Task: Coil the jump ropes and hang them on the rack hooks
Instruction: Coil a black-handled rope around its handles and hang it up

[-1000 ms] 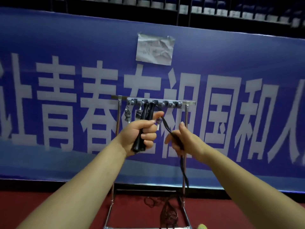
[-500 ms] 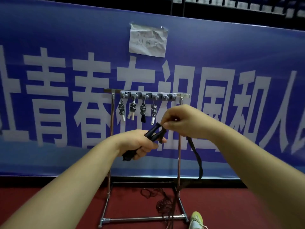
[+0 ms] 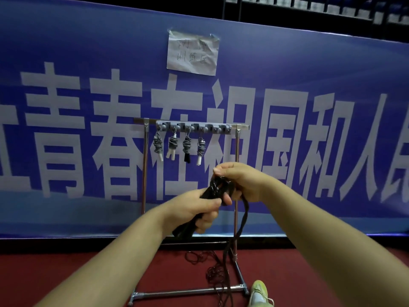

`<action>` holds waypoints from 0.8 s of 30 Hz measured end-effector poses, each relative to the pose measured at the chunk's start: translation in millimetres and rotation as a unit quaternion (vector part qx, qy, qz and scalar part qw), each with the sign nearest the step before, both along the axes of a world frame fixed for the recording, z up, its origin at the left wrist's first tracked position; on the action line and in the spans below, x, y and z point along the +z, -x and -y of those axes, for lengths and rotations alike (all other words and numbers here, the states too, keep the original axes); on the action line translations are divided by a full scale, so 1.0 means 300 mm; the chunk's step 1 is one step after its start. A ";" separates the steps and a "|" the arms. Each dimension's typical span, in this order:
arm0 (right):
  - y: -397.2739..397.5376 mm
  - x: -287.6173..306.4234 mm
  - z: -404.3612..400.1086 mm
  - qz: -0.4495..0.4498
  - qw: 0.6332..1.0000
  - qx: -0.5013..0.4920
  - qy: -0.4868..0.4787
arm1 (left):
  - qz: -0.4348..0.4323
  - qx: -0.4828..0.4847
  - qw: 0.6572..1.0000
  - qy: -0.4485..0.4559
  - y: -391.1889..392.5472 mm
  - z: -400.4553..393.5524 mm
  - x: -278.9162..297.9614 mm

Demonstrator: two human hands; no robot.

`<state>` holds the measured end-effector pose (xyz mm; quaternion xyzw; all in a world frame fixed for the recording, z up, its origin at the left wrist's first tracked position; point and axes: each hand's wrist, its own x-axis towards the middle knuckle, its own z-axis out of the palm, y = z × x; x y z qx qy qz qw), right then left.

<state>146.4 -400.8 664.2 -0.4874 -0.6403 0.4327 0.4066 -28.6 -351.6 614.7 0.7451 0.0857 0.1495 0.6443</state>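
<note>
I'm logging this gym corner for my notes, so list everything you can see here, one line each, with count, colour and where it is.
Coiled jump ropes: four, grey, white and black, hanging from the rack hooks.
Black jump rope: one, handles held in both hands, cord trailing down to the floor.
Rack: one, silver metal, standing before the banner.
Hook strip: one, grey, on the rack's top bar.
Banner: one, blue with white characters, across the wall.
Paper note: one, white, taped on the banner.
Floor: red.
Shoe: one, yellow-green, by the rack's foot.
Left hand: grips the handles.
Right hand: pinches the cord at the handle tops.
</note>
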 end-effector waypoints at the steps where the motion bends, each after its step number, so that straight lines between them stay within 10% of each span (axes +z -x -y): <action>1: 0.004 -0.018 0.000 -0.028 0.999 -0.019 -0.003 | 0.028 0.015 0.999 0.040 -0.007 0.007 -0.011; 7: 0.030 -0.121 0.024 -0.044 0.981 -0.148 -0.117 | 0.101 0.118 0.973 0.169 -0.018 0.010 -0.012; 24: 0.068 -0.184 -0.027 0.221 0.902 -0.349 -0.126 | -0.004 0.287 0.950 -0.127 -0.011 0.000 -0.015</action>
